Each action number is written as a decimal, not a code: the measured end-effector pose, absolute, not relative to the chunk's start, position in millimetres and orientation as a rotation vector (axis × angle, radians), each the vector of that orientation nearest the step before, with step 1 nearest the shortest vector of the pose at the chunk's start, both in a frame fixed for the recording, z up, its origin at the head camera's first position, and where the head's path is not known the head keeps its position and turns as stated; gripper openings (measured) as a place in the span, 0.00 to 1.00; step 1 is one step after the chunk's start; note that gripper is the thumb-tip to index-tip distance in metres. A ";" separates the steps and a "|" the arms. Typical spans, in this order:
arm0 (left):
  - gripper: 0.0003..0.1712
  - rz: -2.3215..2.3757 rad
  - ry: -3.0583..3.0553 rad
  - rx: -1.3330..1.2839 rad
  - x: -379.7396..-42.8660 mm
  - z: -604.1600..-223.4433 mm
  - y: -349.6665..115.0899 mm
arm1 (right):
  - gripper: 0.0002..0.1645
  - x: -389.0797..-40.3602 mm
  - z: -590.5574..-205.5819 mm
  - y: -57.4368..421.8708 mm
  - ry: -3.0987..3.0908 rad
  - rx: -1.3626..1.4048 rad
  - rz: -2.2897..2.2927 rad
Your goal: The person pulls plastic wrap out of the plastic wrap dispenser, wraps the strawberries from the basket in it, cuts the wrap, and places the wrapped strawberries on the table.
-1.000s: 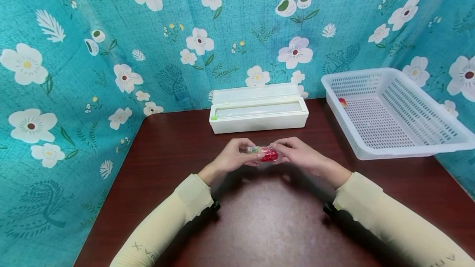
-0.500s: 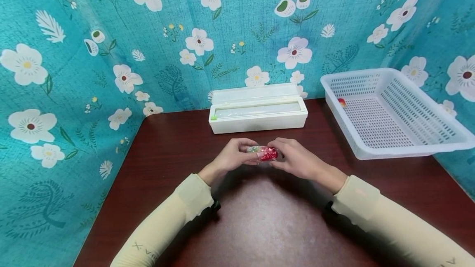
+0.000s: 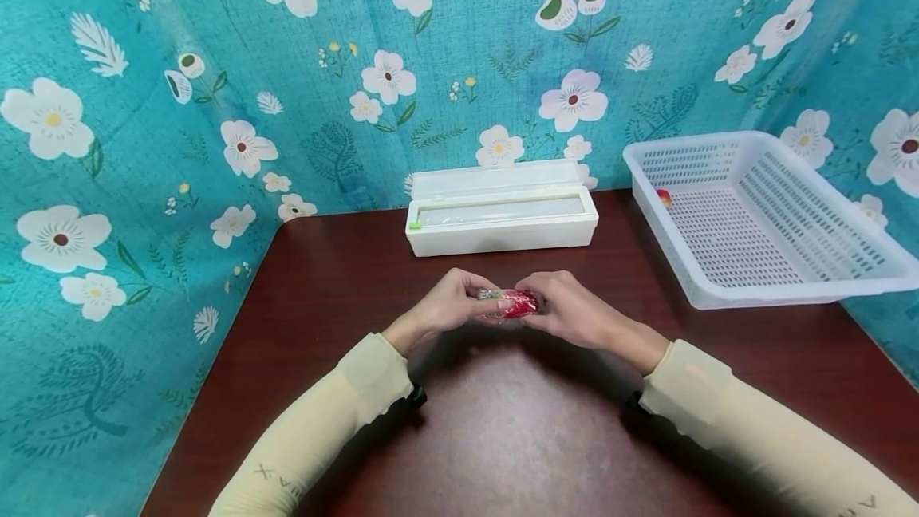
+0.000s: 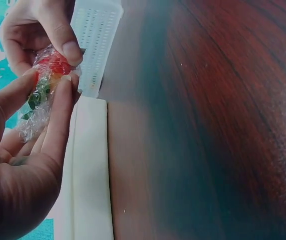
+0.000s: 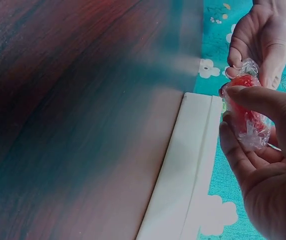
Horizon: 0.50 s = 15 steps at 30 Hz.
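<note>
A red strawberry (image 3: 522, 304) with green leaves at one end is wrapped in clear cling film, held above the table between both hands. My left hand (image 3: 451, 301) pinches the leafy end between thumb and fingers; in the left wrist view, crumpled film (image 4: 30, 129) bunches below the leaves. My right hand (image 3: 567, 308) grips the red end, its thumb (image 5: 255, 98) lying along the wrapped fruit in the right wrist view. Fingers cover part of the strawberry in every view. Behind the hands stands a white cling film box (image 3: 502, 239) with its clear lid raised.
At the right of the dark wooden table (image 3: 330, 278) sits a white plastic basket (image 3: 664, 242). Inside its left side lies a small red and yellow fruit (image 3: 664, 197). A teal flowered curtain (image 3: 459, 46) hangs along the back and sides.
My right hand has shifted its fingers on the red end, from touching its tip to wrapping round it. The left hand keeps its hold, and the strawberry stays nearly in place.
</note>
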<state>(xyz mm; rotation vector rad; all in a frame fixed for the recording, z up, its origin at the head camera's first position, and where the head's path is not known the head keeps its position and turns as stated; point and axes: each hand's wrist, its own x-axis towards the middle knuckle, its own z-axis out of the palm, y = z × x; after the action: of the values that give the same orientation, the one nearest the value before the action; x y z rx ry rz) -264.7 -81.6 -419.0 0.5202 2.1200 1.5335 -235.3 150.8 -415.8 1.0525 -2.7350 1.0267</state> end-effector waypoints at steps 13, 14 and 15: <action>0.13 1.629 1.961 0.525 -259.6 -428.7 -77.2 | 0.25 -238.0 -417.8 153.9 -2.748 1.044 1.023; 0.13 1.625 1.962 0.535 -258.7 -428.8 -77.2 | 0.25 -238.7 -417.3 154.5 -2.749 1.053 1.023; 0.14 1.614 1.966 0.548 -257.2 -427.7 -77.4 | 0.25 -239.4 -416.4 155.1 -2.751 1.062 1.022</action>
<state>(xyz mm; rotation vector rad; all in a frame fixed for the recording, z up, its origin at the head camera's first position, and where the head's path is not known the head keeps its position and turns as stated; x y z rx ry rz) -257.2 -77.4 -427.7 0.5479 1.9656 1.6137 -239.4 155.1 -416.4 1.0621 -2.7512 1.0216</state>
